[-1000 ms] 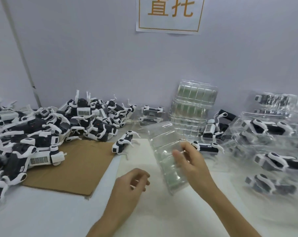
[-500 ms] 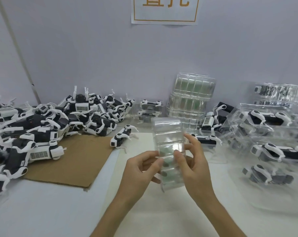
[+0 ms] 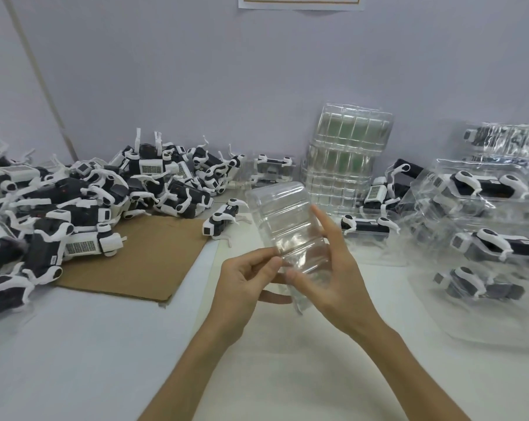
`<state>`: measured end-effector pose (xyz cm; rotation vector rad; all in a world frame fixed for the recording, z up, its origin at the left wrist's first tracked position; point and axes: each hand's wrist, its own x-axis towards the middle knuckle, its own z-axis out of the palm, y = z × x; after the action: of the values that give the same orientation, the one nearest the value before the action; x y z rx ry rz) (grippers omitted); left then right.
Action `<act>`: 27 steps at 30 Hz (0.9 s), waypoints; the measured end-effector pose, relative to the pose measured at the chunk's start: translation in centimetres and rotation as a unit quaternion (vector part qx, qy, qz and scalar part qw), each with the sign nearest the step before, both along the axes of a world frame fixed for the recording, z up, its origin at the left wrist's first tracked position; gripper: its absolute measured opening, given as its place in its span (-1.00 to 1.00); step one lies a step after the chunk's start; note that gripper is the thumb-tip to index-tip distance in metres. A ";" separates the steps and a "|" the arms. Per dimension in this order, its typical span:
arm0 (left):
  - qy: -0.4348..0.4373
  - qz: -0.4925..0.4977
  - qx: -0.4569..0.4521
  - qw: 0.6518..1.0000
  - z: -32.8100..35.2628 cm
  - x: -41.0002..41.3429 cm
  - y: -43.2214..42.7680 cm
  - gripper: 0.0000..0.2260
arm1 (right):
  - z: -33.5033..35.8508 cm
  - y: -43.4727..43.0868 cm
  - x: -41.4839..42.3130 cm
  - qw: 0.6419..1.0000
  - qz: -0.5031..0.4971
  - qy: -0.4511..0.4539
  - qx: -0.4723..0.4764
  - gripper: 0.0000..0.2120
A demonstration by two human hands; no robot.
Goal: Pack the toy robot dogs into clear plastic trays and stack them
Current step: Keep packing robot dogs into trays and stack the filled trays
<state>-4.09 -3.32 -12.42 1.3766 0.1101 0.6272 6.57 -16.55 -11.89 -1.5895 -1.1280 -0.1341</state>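
Grip: left hand (image 3: 245, 287) pinches the near edge of the clear tray (image 3: 284, 214); right hand (image 3: 327, 278) clasps its side.
Change: left hand has joined; tray now raised, tilted.
Meaning: empty, probably being opened; toy robot dog (image 3: 223, 221) lies just behind.

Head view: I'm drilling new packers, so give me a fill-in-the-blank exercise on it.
The left hand and right hand hold a clear tray that is ____ of dogs.
The unpacked dog pile lies on the person's ____.
The cardboard is ____.
Missing: empty; left; brown.
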 end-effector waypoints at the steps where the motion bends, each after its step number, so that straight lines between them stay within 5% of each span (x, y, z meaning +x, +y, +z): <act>1: 0.000 -0.004 -0.004 1.000 0.0 0.0 0.0 -0.78 | 0.0 0.0 -0.1 1.000 -0.002 -0.001 0.001 -0.14; 20: 0.046 -0.092 -0.109 0.989 -0.3 0.2 -0.1 -0.64 | 0.1 -0.3 0.2 0.998 0.041 0.040 0.032 -0.10; 27: 0.030 -0.044 -0.076 0.996 -0.3 0.1 -0.5 -0.78 | 0.0 -0.2 0.2 0.997 0.051 0.047 0.044 -0.10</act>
<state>-3.98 -3.81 -12.70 1.2468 0.1416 0.4931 6.76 -16.76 -11.88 -1.4417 -1.1121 -0.0401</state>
